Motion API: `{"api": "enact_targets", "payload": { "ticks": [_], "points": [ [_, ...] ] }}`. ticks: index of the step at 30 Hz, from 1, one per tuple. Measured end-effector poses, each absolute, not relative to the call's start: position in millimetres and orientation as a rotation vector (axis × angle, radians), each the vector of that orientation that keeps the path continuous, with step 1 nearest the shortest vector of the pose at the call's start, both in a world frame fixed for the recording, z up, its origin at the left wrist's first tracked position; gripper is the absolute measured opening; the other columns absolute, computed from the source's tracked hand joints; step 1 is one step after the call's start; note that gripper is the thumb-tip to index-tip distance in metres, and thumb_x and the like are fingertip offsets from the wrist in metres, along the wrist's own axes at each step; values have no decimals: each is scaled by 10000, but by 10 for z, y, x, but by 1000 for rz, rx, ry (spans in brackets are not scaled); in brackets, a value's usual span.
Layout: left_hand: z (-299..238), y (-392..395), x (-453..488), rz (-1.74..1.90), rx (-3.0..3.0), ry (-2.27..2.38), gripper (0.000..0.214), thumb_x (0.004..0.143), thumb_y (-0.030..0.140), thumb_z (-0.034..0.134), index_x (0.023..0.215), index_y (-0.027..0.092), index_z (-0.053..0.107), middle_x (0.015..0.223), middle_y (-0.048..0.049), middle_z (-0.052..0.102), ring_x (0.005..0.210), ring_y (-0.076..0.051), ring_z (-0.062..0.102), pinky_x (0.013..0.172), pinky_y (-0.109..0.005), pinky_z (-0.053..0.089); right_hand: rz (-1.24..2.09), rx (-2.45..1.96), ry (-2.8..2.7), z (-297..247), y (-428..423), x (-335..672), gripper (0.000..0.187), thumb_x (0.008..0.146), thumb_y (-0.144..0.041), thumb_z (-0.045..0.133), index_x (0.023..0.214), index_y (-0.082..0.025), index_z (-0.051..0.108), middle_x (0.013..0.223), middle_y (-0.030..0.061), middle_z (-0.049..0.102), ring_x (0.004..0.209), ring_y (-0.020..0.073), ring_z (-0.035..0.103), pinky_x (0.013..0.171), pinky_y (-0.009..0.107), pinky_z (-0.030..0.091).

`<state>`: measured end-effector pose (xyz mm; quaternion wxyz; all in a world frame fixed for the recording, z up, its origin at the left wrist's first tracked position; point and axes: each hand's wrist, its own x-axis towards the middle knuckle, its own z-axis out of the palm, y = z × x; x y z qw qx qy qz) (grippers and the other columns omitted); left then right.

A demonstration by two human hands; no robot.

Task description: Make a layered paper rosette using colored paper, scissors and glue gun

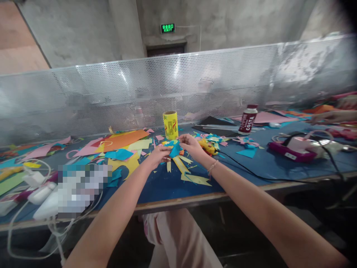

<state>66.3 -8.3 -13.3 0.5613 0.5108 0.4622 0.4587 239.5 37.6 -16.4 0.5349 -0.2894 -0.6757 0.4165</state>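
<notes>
one bottle, one yellow tube, one exit sign, two foreground hands, many paper pieces

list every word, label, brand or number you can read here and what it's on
"EXIT" on the wall sign; the characters above it are too small to read surely.
"COSTA" on the bottle; its other print is too small to read.
Yellow cylinder: printed, but too blurred to read.
Purple block: white label, too small to read.
</notes>
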Motion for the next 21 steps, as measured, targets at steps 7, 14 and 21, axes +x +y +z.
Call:
{"api": "enact_targets", "payload": {
  "ticks": [7, 14, 21],
  "points": [
    [-118, -90, 667, 1075, 1189, 1126, 113, 665, 103, 641, 736, 148, 717, 621, -17, 629, 536, -95, 554, 558, -233, 446, 961, -679, -1640, -180, 389, 2407, 317, 636, -329, 591, 908, -211, 481, 795, -1, 522, 739, 133, 529, 692, 303, 457],
    [-103, -106, 685, 1089, 1179, 1114, 73, 667, 112, 667, 715, 146, 709, 611, -12, 615, 517, -89, 544, 549, -232, 430, 979, -681, -1672, -187, 390, 2400, 346, 627, -367, 611, 908, -225, 467, 806, 4, 510, 758, 141, 516, 698, 305, 446],
    [-80, -126, 693, 1114, 1161, 1071, 72, 649, 85, 681, 699, 129, 707, 607, -15, 621, 491, -72, 531, 558, -225, 438, 969, -669, -1652, -202, 373, 2399, 320, 645, -330, 589, 920, -214, 476, 782, -10, 505, 719, 129, 512, 667, 290, 442]
  ]
}}
